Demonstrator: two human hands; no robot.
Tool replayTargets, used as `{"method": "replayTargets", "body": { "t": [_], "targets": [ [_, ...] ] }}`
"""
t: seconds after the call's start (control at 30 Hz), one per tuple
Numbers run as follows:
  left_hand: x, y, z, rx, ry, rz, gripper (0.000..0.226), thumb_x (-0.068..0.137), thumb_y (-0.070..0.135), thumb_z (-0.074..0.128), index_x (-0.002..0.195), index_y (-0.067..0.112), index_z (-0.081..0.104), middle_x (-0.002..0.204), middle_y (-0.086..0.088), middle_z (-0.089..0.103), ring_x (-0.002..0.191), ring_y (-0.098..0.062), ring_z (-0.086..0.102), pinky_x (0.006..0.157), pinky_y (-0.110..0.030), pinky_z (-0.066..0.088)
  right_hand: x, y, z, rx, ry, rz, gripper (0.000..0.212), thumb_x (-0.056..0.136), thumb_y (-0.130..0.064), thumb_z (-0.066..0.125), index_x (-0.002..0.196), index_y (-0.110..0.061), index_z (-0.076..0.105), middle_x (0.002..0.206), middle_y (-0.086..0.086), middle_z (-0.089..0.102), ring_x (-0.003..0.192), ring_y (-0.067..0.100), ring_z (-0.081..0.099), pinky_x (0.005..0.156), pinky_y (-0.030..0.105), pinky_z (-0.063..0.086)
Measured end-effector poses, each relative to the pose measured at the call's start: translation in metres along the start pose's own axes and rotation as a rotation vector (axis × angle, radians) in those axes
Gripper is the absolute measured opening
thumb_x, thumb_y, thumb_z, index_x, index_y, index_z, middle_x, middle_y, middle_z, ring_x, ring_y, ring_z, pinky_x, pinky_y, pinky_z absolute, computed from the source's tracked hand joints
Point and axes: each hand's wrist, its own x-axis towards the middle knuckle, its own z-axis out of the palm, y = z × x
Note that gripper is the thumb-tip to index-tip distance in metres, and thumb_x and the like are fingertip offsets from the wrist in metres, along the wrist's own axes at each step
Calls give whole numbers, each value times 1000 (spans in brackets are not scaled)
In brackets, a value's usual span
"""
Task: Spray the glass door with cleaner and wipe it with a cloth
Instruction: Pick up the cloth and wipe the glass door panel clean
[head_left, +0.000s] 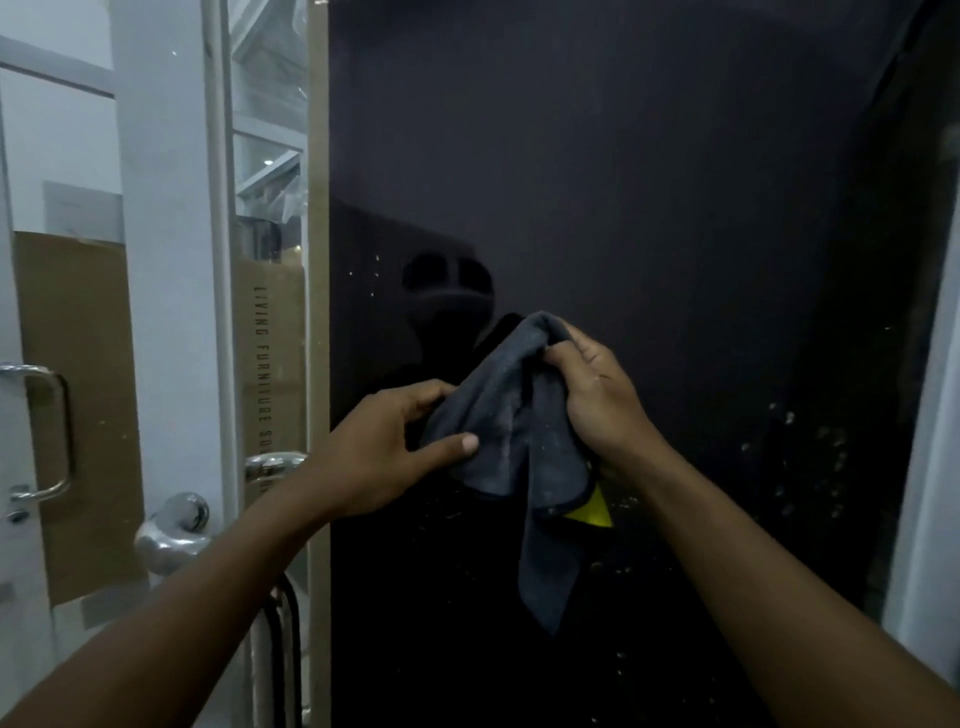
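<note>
A dark glass door (623, 182) fills the middle and right of the head view, with small droplets or specks low on it. In front of it I hold a grey cloth (514, 447) with both hands. My left hand (384, 447) pinches its left edge between thumb and fingers. My right hand (597, 395) grips its bunched top. One corner of the cloth hangs down. A yellow piece (589, 512) shows just under my right wrist, behind the cloth; what it is I cannot tell. No spray bottle is clearly in view.
A tan door edge (318, 260) runs vertically at the left of the glass. Beside it are a round metal knob (171, 530), a steel pull handle (52, 431) and cardboard sheets (78, 389) behind white frames. A pale wall edge (930, 493) is at the far right.
</note>
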Motion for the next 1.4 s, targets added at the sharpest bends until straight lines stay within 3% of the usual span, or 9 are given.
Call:
{"method": "replayTargets", "body": {
  "t": [0.13, 0.33, 0.5, 0.63, 0.73, 0.87, 1.03, 1.27, 1.4],
  "targets": [
    [6, 11, -11, 10, 153, -20, 8, 99, 30, 64, 101, 25, 70, 80, 1, 72, 62, -23, 69, 54, -31, 56, 4, -8, -21, -159, -43, -69, 32, 110, -8, 37, 99, -15, 66, 87, -9, 69, 86, 4, 65, 76, 19, 51],
    [20, 31, -24, -387, 387, -225, 13, 95, 34, 68, 99, 25, 76, 87, 2, 80, 76, -16, 76, 67, -31, 59, 10, -9, -42, -426, 32, -150, 19, 108, -16, 51, 99, -20, 67, 91, -4, 71, 85, 13, 68, 71, 34, 56],
    [35, 46, -28, -573, 574, -201, 15, 102, 12, 57, 116, 15, 57, 95, -8, 69, 57, -15, 65, 39, -21, 49, 16, -12, -41, -438, 28, -141, 3, 105, -23, 60, 104, -23, 63, 82, 9, 74, 77, 31, 72, 70, 52, 58],
    [36, 51, -13, -374, 673, 89, 33, 102, -1, 54, 118, 27, 51, 103, 6, 71, 91, -14, 74, 69, -37, 64, 27, -14, -30, -106, -2, -56, 8, 107, -19, 54, 106, -24, 60, 90, -2, 70, 85, 14, 67, 79, 36, 55],
    [34, 45, 5, -30, 608, 305, 29, 99, 17, 59, 126, 27, 58, 125, 9, 66, 118, -13, 66, 97, -40, 57, 35, -23, -15, 148, -40, -28, 11, 108, -8, 47, 108, -17, 54, 85, -6, 69, 79, 8, 65, 72, 25, 53],
    [38, 29, 27, 436, 439, 382, 89, 89, 53, 71, 159, 16, 31, 172, -2, 11, 159, -20, 15, 124, -28, 27, 43, -31, -6, 230, -104, -53, 11, 109, -10, 46, 115, -17, 52, 90, -1, 67, 82, 11, 63, 75, 26, 54],
    [54, -4, 30, 937, 486, 336, 91, 94, 57, 56, 165, 24, 11, 172, -16, -4, 159, -35, 4, 124, -57, 26, 52, -30, -13, -116, -36, -187, 10, 107, -13, 54, 108, -23, 55, 85, -2, 69, 75, 10, 62, 69, 28, 50],
    [68, -39, -7, 998, 680, 224, 78, 88, 37, 45, 162, 20, 26, 171, -20, 1, 157, -42, 8, 122, -60, 20, 49, -24, -34, -345, 8, -331, 18, 96, -20, 73, 109, -21, 61, 100, -2, 71, 89, 20, 69, 81, 33, 59],
    [81, -38, -45, 973, 790, 155, 73, 94, 39, 43, 160, 12, 29, 169, -27, 2, 155, -50, 9, 118, -64, 22, 45, -5, -56, -755, 314, -662, 3, 98, -20, 67, 101, -22, 67, 103, -17, 64, 106, 7, 57, 90, 33, 51]
  ]
}}
